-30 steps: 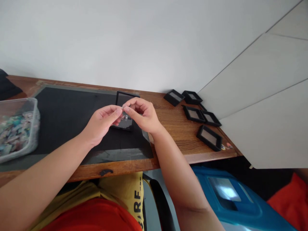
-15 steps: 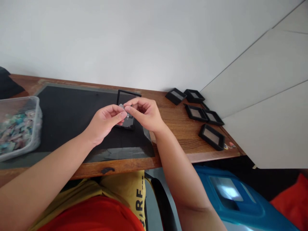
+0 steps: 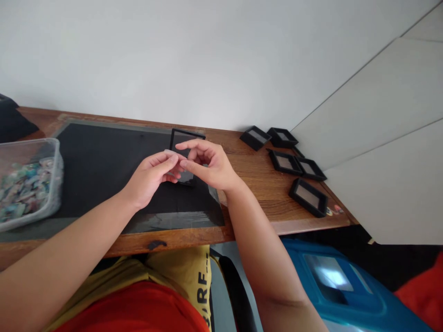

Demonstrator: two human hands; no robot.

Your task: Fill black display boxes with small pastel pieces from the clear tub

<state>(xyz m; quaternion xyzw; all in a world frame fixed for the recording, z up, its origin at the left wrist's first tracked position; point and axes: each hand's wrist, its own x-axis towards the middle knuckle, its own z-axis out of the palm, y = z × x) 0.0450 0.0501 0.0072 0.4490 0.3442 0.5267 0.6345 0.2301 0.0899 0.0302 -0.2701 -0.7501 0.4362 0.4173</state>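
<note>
My left hand (image 3: pixel 149 177) is closed in a pinch above the black mat, with the pale edge of a small flat piece (image 3: pixel 169 151) showing above its fingers. Most of that piece is hidden, so its kind is unclear. Close beside it, my right hand (image 3: pixel 210 165) has its thumb and forefinger spread apart, and nothing shows between them. The right thumb tip is right at the left fingertips; whether they touch I cannot tell. Beneath both hands lies a black rectangular frame (image 3: pixel 188 134), partly covered by them.
At the left, a clear plastic tub (image 3: pixel 57 180) holds many small multicoloured pieces (image 3: pixel 26 189). Several black box frames (image 3: pixel 308 197) lie on the wooden table (image 3: pixel 249 184) at the right. A black mat (image 3: pixel 93 161) is taped down. A blue plastic object (image 3: pixel 311 276) stands below the edge.
My right fingers have spread, and the forefinger has lifted away from the small greyish piece between the hands. My left hand still pinches. The view has shifted slightly.
</note>
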